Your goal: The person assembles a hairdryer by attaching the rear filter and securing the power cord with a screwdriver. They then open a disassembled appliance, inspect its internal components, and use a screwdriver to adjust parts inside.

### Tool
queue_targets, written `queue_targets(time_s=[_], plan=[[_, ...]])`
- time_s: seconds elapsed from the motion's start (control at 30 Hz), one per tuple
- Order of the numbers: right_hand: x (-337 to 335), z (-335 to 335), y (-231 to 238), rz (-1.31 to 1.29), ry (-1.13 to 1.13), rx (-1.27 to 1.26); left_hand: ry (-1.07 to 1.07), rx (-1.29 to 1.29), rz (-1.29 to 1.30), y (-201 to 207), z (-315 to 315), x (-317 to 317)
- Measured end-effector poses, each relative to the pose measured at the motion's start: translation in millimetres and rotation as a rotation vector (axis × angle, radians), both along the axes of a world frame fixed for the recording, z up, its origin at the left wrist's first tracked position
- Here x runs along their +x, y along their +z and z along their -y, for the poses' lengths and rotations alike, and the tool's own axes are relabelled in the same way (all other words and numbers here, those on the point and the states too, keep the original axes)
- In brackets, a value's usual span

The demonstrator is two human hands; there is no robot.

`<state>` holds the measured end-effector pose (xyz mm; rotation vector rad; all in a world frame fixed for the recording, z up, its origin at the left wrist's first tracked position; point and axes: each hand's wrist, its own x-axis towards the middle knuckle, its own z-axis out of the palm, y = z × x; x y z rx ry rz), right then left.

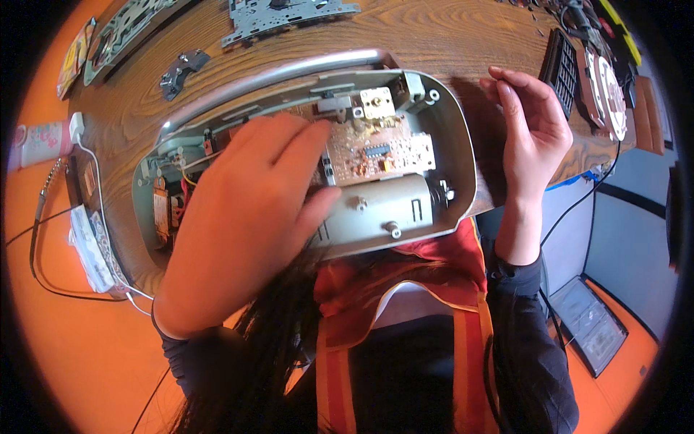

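A grey-green plastic casing [464,137], like the shell of a portable radio, lies open side up before me, its silver handle [282,76] along the far side. Inside sits a tan circuit board [350,159] with a dark chip, above a pale rounded battery housing [376,202]. My left hand [249,188] reaches over the casing's left half, thumb apart from the bent fingers, near the board's left side; its other fingertips are hidden. Off the casing's right end, my right hand [535,123] is raised with thumb and fingertips pinched together; anything between them is too small to make out.
Metal chassis plates [285,18] lie at the table's far side, beside a small dark metal part [181,72]. A black slotted piece [559,69] and a round speaker-like part [607,94] are at the right. White cable [97,166] and a soldering-iron-like tool [47,184] are left.
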<state>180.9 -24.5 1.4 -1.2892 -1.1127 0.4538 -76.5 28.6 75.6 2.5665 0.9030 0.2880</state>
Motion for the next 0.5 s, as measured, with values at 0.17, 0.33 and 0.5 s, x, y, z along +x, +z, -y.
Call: queue_targets(time_s=[0.17,0.33,0.5], plan=[[-1.6,1.8,-1.4,0.111,-0.010,-0.010,0.067,0.092,0.008,-4.2,-12.1,0.3],[-3.2,2.8,2.1,0.038,-0.024,0.023,0.063,0.060,0.004,-2.2,-17.6,-1.9],[-27.0,34.9,28.1,-0.074,0.088,0.083,0.072,0.303,0.258,5.5,8.9,8.7]])
